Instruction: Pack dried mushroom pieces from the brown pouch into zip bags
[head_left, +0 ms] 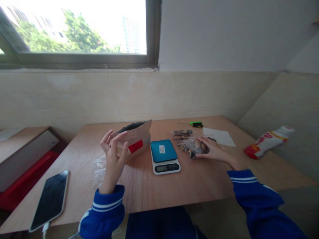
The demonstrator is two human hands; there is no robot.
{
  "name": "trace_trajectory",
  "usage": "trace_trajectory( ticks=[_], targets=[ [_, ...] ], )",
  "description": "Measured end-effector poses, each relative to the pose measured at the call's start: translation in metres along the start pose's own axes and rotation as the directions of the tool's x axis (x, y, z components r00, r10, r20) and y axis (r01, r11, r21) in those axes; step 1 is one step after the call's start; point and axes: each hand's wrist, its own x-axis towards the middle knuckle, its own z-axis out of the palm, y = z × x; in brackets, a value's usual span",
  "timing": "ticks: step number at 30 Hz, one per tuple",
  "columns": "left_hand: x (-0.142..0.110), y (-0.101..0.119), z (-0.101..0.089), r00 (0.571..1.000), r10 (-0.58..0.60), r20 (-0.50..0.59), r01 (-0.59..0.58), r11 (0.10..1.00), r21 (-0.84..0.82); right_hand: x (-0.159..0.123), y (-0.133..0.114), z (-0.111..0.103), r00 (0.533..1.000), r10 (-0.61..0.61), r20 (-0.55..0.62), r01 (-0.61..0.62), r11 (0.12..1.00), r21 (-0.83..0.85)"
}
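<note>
My left hand [115,154] is raised at the near left side of a brown paper pouch [139,135] with a red label; its fingers are apart, and I cannot tell whether they touch the pouch. The pouch stands with its dark mouth partly open. My right hand [211,148] curves over a clear plastic bag [189,145] of brown and dark pieces, thumb in front and fingers on top. Behind it lies another clear bag [183,133] with similar brown pieces. Between the hands sits a kitchen scale [166,167] with a bare blue plate; its display is unreadable.
Crumpled clear plastic [99,171] lies by my left wrist. A tablet [51,199] with a cable is at the left. Green and black screwdrivers [196,124] and white paper [221,136] lie at the back right. A red-white bottle [267,142] tilts at the right.
</note>
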Motion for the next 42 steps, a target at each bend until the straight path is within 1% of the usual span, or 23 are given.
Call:
trace_trajectory(
  ticks=[5, 7, 9, 12, 13, 15, 16, 17, 18, 20, 23, 25, 26, 27, 29, 30, 32, 34, 36, 38, 40, 41, 42],
  targets=[
    [-0.017, 0.016, -0.006, 0.997, -0.061, -0.039, 0.063, 0.996, 0.065, -0.013, -0.004, -0.003, 0.997, -0.025, -0.071, 0.036, 0.986, 0.16],
    [-0.034, 0.014, -0.01, 0.989, -0.118, -0.09, 0.128, 0.985, 0.118, -0.014, -0.008, -0.01, 0.991, 0.041, -0.125, -0.01, 0.97, 0.241],
    [-0.055, 0.003, -0.016, 0.964, -0.235, -0.127, 0.256, 0.947, 0.191, -0.016, -0.016, -0.019, 0.973, 0.138, -0.187, -0.076, 0.95, 0.303],
    [-0.086, -0.034, -0.025, 0.889, -0.447, -0.096, 0.452, 0.826, 0.337, -0.021, -0.035, -0.032, 0.913, 0.25, -0.322, -0.115, 0.916, 0.385],
    [-0.093, -0.049, -0.027, 0.851, -0.523, -0.049, 0.499, 0.777, 0.384, -0.022, -0.043, -0.035, 0.886, 0.282, -0.367, -0.11, 0.899, 0.425],
    [-0.102, -0.076, -0.03, 0.735, -0.669, 0.11, 0.543, 0.678, 0.495, -0.027, -0.063, -0.036, 0.838, 0.354, -0.415, -0.078, 0.831, 0.551],
    [-0.103, -0.087, -0.031, 0.702, -0.696, 0.154, 0.533, 0.656, 0.535, -0.029, -0.074, -0.035, 0.826, 0.396, -0.4, -0.057, 0.765, 0.641],
    [-0.102, -0.095, -0.032, 0.687, -0.702, 0.186, 0.513, 0.65, 0.561, -0.032, -0.086, -0.032, 0.821, 0.443, -0.36, -0.04, 0.674, 0.738],
    [-0.098, -0.099, -0.032, 0.687, -0.701, 0.191, 0.498, 0.645, 0.579, -0.034, -0.099, -0.028, 0.822, 0.488, -0.292, -0.034, 0.554, 0.832],
    [-0.087, -0.095, -0.032, 0.718, -0.678, 0.156, 0.478, 0.644, 0.598, -0.04, -0.126, -0.017, 0.822, 0.559, -0.11, -0.061, 0.279, 0.958],
    [-0.072, -0.06, -0.03, 0.813, -0.58, 0.051, 0.475, 0.712, 0.517, -0.048, -0.165, 0.002, 0.829, 0.535, 0.163, -0.159, -0.054, 0.986],
    [-0.069, -0.025, -0.026, 0.842, -0.535, 0.06, 0.498, 0.816, 0.292, -0.051, -0.187, 0.015, 0.828, 0.477, 0.294, -0.224, -0.199, 0.954],
    [-0.071, -0.006, -0.023, 0.838, -0.533, 0.117, 0.52, 0.845, 0.126, -0.052, -0.196, 0.021, 0.826, 0.451, 0.339, -0.248, -0.25, 0.936],
    [-0.074, 0.012, -0.019, 0.813, -0.526, 0.252, 0.551, 0.833, -0.039, -0.052, -0.203, 0.027, 0.822, 0.427, 0.376, -0.27, -0.289, 0.919],
    [-0.084, 0.042, -0.01, 0.719, -0.454, 0.526, 0.646, 0.716, -0.264, -0.053, -0.213, 0.039, 0.816, 0.39, 0.427, -0.306, -0.336, 0.891],
    [-0.088, 0.052, -0.006, 0.67, -0.407, 0.621, 0.687, 0.658, -0.309, -0.053, -0.215, 0.045, 0.813, 0.377, 0.444, -0.321, -0.345, 0.882],
    [-0.096, 0.063, 0.001, 0.615, -0.351, 0.706, 0.723, 0.608, -0.328, -0.053, -0.214, 0.055, 0.81, 0.365, 0.458, -0.341, -0.343, 0.875],
    [-0.101, 0.065, 0.006, 0.594, -0.331, 0.734, 0.734, 0.596, -0.326, -0.053, -0.211, 0.064, 0.81, 0.356, 0.466, -0.364, -0.317, 0.876],
    [-0.102, 0.064, 0.008, 0.599, -0.339, 0.725, 0.739, 0.581, -0.34, -0.054, -0.207, 0.071, 0.805, 0.411, 0.428, -0.364, -0.229, 0.903],
    [-0.103, 0.065, 0.01, 0.616, -0.376, 0.692, 0.751, 0.547, -0.371, -0.056, -0.206, 0.076, 0.772, 0.577, 0.266, -0.302, -0.036, 0.953],
    [-0.103, 0.068, 0.012, 0.624, -0.434, 0.65, 0.766, 0.502, -0.401, -0.06, -0.208, 0.077, 0.712, 0.702, -0.002, -0.22, 0.225, 0.949],
    [-0.104, 0.07, 0.013, 0.626, -0.463, 0.628, 0.772, 0.481, -0.415, -0.063, -0.211, 0.076, 0.708, 0.698, -0.105, -0.192, 0.333, 0.923],
    [-0.104, 0.072, 0.014, 0.626, -0.49, 0.607, 0.777, 0.462, -0.429, -0.066, -0.215, 0.074, 0.742, 0.651, -0.161, -0.165, 0.41, 0.897]
  ],
)
